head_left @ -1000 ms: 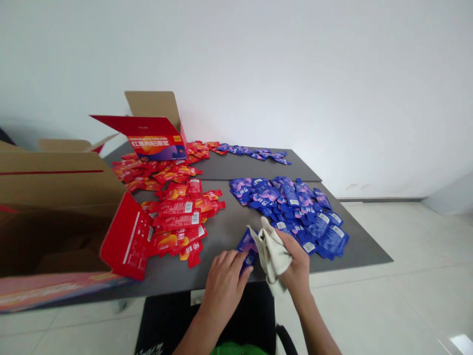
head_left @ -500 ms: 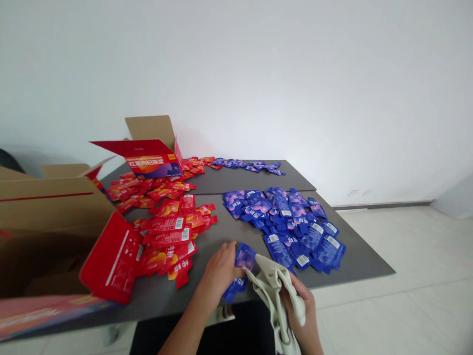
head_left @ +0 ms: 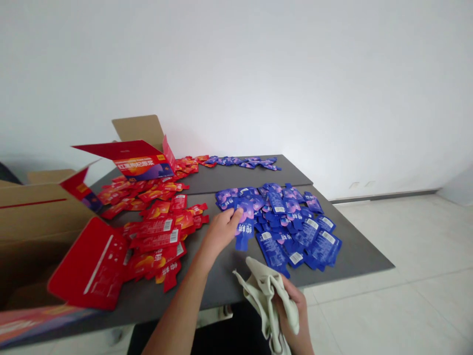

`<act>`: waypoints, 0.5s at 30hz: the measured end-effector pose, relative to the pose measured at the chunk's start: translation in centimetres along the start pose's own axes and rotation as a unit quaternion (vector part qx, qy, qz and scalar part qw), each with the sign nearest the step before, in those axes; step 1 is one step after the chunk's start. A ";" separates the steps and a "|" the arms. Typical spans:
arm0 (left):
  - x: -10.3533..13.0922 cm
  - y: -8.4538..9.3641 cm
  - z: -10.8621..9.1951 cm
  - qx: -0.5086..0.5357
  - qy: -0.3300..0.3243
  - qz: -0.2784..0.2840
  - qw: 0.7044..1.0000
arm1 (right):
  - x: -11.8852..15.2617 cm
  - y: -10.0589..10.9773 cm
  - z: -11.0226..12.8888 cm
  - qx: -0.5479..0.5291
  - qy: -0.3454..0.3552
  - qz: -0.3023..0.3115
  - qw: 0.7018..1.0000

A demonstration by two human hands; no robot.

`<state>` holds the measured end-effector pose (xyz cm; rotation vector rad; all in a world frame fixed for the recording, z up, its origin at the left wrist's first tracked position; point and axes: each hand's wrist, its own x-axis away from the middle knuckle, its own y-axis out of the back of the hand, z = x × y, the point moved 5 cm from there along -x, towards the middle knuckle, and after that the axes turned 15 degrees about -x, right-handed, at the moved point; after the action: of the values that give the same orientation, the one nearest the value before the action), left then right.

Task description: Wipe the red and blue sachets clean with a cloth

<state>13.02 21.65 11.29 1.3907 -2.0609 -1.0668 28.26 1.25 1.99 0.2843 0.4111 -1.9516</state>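
Keep my left hand [head_left: 221, 229] pinched shut on 1 blue sachet [head_left: 244, 224]; keep my right hand's [head_left: 297, 315] bunched cloth [head_left: 268, 291] clear, near side

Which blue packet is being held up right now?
The one pinched in the left hand: this blue packet hangs narrow end down, while the other blue packets lie on the table.

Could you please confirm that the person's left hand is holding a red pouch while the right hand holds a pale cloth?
Not quite: the head view shows a blue pouch, not a red one, in the left hand. The right hand does hold a pale cloth.
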 end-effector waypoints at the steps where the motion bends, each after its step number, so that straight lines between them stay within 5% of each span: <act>1: -1.5 0.1 -0.9 0.012 0.000 -0.006 1.000 | 0.0 0.0 0.0 -0.004 -0.001 -0.003 1.000; 8: -12.0 -4.1 -5.4 0.021 0.011 0.030 0.999 | 0.3 0.8 -2.8 -0.029 -0.023 0.024 0.999; 15: -14.5 -7.8 -5.3 -0.065 0.019 0.070 0.995 | 0.9 2.1 -5.6 -0.019 -0.030 -0.007 0.999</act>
<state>27.17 31.47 9.33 1.1755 -1.9918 -1.0852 29.83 2.01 -3.79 0.1997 0.4114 -1.9584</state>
